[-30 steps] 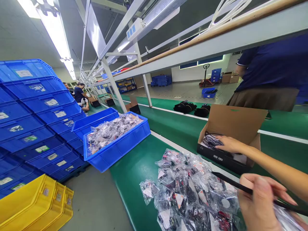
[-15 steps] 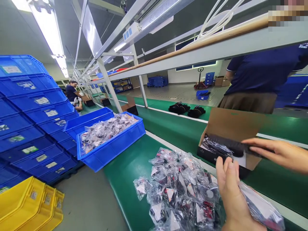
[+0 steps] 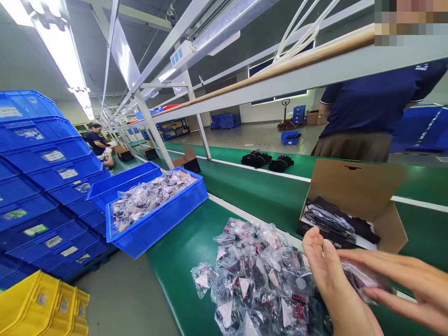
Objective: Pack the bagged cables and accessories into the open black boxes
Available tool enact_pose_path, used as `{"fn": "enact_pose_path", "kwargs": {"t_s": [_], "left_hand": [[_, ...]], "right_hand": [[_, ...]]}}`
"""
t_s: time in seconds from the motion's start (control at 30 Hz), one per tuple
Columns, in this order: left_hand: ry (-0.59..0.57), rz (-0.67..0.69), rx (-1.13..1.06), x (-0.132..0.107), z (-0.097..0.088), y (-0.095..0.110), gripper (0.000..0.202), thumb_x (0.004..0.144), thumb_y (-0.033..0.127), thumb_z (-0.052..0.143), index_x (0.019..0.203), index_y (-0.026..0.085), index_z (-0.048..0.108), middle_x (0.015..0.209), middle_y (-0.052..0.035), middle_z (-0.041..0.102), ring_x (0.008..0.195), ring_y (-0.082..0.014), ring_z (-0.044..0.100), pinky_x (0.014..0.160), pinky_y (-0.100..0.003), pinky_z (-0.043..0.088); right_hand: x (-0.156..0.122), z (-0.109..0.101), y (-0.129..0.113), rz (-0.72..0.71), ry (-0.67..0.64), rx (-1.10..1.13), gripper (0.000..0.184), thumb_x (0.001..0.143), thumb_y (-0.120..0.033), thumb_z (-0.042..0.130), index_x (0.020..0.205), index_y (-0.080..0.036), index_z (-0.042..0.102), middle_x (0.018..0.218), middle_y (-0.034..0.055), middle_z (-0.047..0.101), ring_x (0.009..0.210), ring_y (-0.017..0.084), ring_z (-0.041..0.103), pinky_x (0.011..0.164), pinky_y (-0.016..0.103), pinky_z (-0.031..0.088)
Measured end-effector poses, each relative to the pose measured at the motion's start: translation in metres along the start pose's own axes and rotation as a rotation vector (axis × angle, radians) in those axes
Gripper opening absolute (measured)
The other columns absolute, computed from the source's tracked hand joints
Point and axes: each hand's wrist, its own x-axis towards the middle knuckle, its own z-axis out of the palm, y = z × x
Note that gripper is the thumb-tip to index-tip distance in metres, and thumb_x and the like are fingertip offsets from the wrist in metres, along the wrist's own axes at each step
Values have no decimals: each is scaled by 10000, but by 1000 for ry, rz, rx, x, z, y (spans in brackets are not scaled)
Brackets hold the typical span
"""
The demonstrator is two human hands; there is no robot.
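My left hand (image 3: 336,289) and my right hand (image 3: 402,287) meet at the lower right, both holding one clear plastic bag (image 3: 364,280) with a dark part inside. The left hand's fingers stand up behind the bag; the right hand's fingers lie stretched along its front. Just left of my hands is a heap of the same small bagged parts (image 3: 259,275) on the green belt (image 3: 185,261). Behind my hands stands an open cardboard box (image 3: 353,191) with black bagged items inside.
A blue bin (image 3: 157,224) full of bagged parts sits at the belt's left end. Stacked blue crates (image 3: 45,182) and yellow trays (image 3: 42,308) stand at left. A person in a dark blue shirt (image 3: 371,107) stands across the line. Black bundles (image 3: 269,161) lie on the far belt.
My right hand has come back from the cardboard box, leaving the black item there, and now joins my left hand on the bag. The view has shifted slightly.
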Motion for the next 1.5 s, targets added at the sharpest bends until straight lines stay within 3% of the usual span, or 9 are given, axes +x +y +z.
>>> {"fn": "enact_pose_path", "kwargs": {"t_s": [0.1, 0.23, 0.37, 0.57, 0.73, 0.9, 1.1, 1.27, 1.5], "left_hand": [[26, 26, 3, -2, 2, 4, 482, 943, 415, 524, 1384, 232, 455, 1568, -40, 386, 1455, -159, 314, 1165, -256, 294], [37, 51, 66, -1, 2, 5, 360, 997, 352, 381, 1307, 240, 526, 1466, -39, 502, 1413, -158, 375, 1130, -281, 337], [13, 61, 90, -1, -1, 1, 340, 1005, 347, 331, 1217, 246, 577, 1375, -37, 558, 1367, -171, 413, 1046, -289, 388], [-25, 40, 116, 1, -3, -2, 345, 993, 351, 316, 1174, 240, 587, 1318, -62, 549, 1308, -204, 429, 1014, -335, 386], [-70, 64, 103, 2, -4, 7, 354, 984, 335, 305, 1167, 215, 583, 1315, -80, 535, 1273, -214, 436, 997, -363, 381], [-68, 109, 116, 2, -1, 15, 325, 971, 340, 340, 1113, 203, 598, 1293, -82, 546, 1227, -215, 454, 961, -371, 378], [-235, 102, 180, -11, 2, 2, 273, 862, 467, 554, 951, 225, 646, 1153, -49, 602, 1123, -213, 502, 897, -349, 389], [-387, 103, 277, -23, 2, -12, 319, 797, 526, 669, 905, 226, 680, 1113, -46, 609, 1145, -221, 503, 868, -322, 404], [-536, 168, 449, -26, -10, -16, 306, 828, 513, 665, 922, 222, 657, 1143, -58, 619, 1182, -228, 515, 955, -333, 387]], "right_hand": [[40, -32, 19, 27, 109, -139, 451, 847, -652, 484, 1294, -598, 522, 1260, -67, 646, 1092, 279, 644, 873, 468, 600], [92, -48, 93, 240, 46, -319, 891, 803, -735, 331, 1496, -181, 417, 1538, 113, 384, 1405, 318, 372, 1195, 497, 298], [113, -11, 154, 430, -174, -317, 1020, 809, -723, 252, 1506, 20, 316, 1570, 252, 186, 1467, 349, 148, 1215, 509, 167], [115, 39, 177, 528, -236, -285, 948, 854, -724, 200, 1501, -56, 384, 1568, 225, 187, 1442, 356, 154, 1183, 543, 216], [79, 8, 155, 476, -64, -253, 957, 811, -771, 286, 1486, -106, 426, 1570, 164, 280, 1463, 338, 193, 1212, 528, 184], [-50, -23, 86, 490, 152, -179, 740, 886, -714, 331, 1371, -209, 568, 1382, 76, 574, 1270, 304, 534, 1117, 469, 417], [-203, 35, 45, 884, 131, -98, 759, 791, -691, 483, 1294, -147, 648, 1149, 173, 687, 1054, 374, 652, 925, 484, 535], [-208, 85, 24, 911, 209, -112, 879, 691, -642, 551, 1369, -83, 558, 1271, 197, 626, 1132, 388, 605, 995, 531, 495], [-186, 92, 1, 899, 452, 99, 468, 735, -477, 461, 1081, -210, 631, 993, 66, 719, 897, 291, 674, 816, 416, 547]]}}
